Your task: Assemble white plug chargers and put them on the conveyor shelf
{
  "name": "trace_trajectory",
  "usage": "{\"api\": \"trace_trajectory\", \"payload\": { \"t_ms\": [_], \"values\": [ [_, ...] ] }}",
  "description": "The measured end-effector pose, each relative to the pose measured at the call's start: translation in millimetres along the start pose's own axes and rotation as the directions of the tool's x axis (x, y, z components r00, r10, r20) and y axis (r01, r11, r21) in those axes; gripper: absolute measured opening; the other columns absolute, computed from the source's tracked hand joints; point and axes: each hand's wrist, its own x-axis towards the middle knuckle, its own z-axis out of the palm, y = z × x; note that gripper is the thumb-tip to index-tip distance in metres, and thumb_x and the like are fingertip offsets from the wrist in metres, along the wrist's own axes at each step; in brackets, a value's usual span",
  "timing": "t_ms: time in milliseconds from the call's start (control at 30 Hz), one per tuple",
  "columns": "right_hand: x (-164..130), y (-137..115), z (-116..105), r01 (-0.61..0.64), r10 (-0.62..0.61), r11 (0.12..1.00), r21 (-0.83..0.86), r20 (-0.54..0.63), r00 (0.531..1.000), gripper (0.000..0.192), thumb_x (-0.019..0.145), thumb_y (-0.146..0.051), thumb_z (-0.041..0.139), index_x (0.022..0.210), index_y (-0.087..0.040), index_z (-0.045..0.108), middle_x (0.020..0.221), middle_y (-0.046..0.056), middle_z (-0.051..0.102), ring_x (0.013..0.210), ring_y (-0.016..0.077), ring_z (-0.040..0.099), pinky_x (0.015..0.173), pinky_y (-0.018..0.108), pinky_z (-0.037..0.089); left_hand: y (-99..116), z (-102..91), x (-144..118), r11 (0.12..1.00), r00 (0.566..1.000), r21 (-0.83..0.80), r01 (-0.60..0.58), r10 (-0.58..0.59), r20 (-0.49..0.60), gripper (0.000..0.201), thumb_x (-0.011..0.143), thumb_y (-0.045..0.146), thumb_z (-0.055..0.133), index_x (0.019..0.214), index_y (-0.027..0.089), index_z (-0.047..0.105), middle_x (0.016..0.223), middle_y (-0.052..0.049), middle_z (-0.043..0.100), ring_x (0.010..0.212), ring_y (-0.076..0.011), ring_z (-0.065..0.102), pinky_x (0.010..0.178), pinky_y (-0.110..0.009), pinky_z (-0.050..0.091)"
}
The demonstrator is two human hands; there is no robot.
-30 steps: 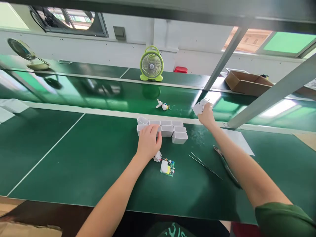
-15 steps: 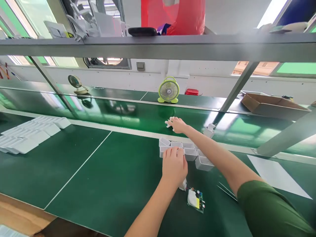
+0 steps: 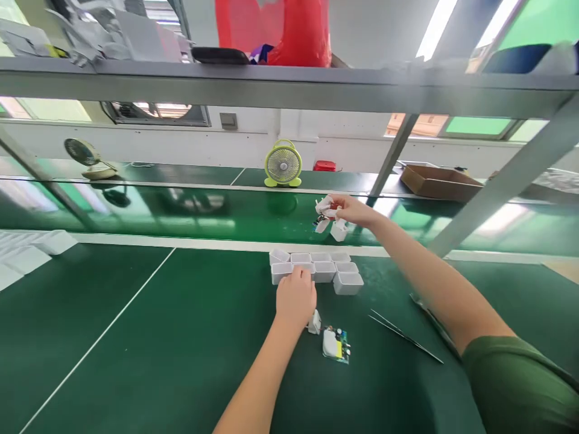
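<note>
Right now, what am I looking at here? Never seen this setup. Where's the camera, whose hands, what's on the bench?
There is no machine here: a person works with two bare hands. The single picture comes from a camera on that person's head, looking forward and down, so both arms reach in from the bottom.

The left hand rests on a cluster of small white plastic housings on the green bench. The right hand reaches out over the glossy green conveyor belt, its grip closed on a small white plug part; more small white parts hang or lie just beneath.

Near the left wrist lie a small white piece and a green circuit board. Tweezers lie to the right. A lime desk fan stands beyond the belt.
</note>
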Motion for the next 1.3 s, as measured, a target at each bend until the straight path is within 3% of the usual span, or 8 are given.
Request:
{"api": "trace_trajectory", "payload": {
  "t_ms": [167,333,533,733,1000,1100,1200,1300],
  "values": [
    [-101,13,-49,-0.104,0.084,0.993,0.048,0.303,0.949,0.027,0.078,-0.032,0.063,0.1,-0.018,0.068,0.098,0.008,0.07,0.082,0.0196,0.063,0.065,0.029,0.049,-2,-2.5,5,0.999,0.998,-0.017,0.051,-0.05,0.035,0.021,0.095,0.035,0.054,0.095,0.015,0.062,0.095,-0.008,0.064,0.078,-0.0239,0.068,0.065,-0.032,0.048],
    [-128,29,-19,-0.202,0.239,0.971,-0.128,0.519,0.821,0.02,0.065,-0.015,0.064,0.084,-0.016,0.072,0.081,0.003,0.072,0.071,0.0179,0.063,0.061,0.027,0.045,-1,-4.6,5,0.997,0.997,-0.037,0.072,-0.071,0.028,0.028,0.091,0.045,0.06,0.094,0.017,0.058,0.108,-0.008,0.06,0.073,-0.0195,0.066,0.06,-0.029,0.046],
    [-141,14,4,-0.285,0.389,0.881,-0.378,0.236,0.89,0.044,0.075,-0.011,0.058,0.117,-0.019,0.063,0.123,0.012,0.066,0.104,0.0251,0.062,0.077,0.03,0.045,0,0.1,3,0.993,0.994,-0.054,0.107,-0.107,-0.01,0.053,0.086,0.051,0.066,0.122,0.015,0.053,0.123,-0.014,0.058,0.084,-0.0262,0.07,0.061,-0.031,0.051],
    [-161,15,30,-0.453,0.576,0.723,-0.522,0.094,0.812,0.023,0.085,-0.03,0.069,0.101,-0.015,0.065,0.106,0.009,0.068,0.1,0.0247,0.063,0.089,0.041,0.048,-1,0.5,4,0.978,0.991,-0.168,0.127,-0.133,-0.03,0.055,0.082,0.036,0.072,0.128,0.012,0.055,0.124,-0.018,0.061,0.096,-0.0324,0.069,0.071,-0.037,0.055],
    [-182,39,40,-0.569,0.555,0.804,-0.17,-0.125,0.822,0.022,0.071,-0.036,0.075,0.077,-0.017,0.065,0.083,0.008,0.068,0.081,0.0234,0.062,0.075,0.038,0.049,4,-9.5,3,0.899,0.941,-0.422,0.114,-0.234,-0.244,0.057,0.079,0.042,0.076,0.13,0.021,0.059,0.122,-0.011,0.054,0.119,-0.0312,0.056,0.104,-0.05,0.049],
    [-197,34,29,-0.492,0.508,0.861,0.13,-0.277,0.815,0.036,0.074,-0.051,0.067,0.092,-0.019,0.067,0.09,0.01,0.071,0.085,0.0267,0.065,0.074,0.039,0.052,8,-9.0,2,0.719,0.905,-0.691,0.076,-0.341,-0.256,0.065,0.082,0.046,0.072,0.139,0.022,0.052,0.13,-0.012,0.044,0.109,-0.0235,0.062,0.091,-0.039,0.057],
    [-204,13,38,-0.296,0.442,0.878,0.378,-0.397,0.804,0.064,0.085,-0.074,0.037,0.122,-0.026,0.057,0.121,0.01,0.067,0.103,0.0268,0.067,0.084,0.042,0.056,15,-11.3,0,0.362,0.899,-0.932,0.032,-0.418,-0.132,0.081,0.074,0.044,0.081,0.144,0.024,0.046,0.133,-0.012,0.046,0.101,-0.0205,0.066,0.086,-0.037,0.059],
    [-206,-15,65,-0.011,0.413,0.702,0.712,-0.395,0.82,0.071,0.081,-0.083,0.041,0.129,-0.033,0.054,0.133,0.009,0.062,0.113,0.0287,0.065,0.093,0.048,0.056,26,-17.6,-6,0.186,0.933,-0.982,0.047,-0.36,-0.023,0.079,0.066,0.039,0.088,0.135,0.021,0.055,0.125,-0.011,0.06,0.111,-0.0255,0.065,0.096,-0.039,0.056]
  ]
}}
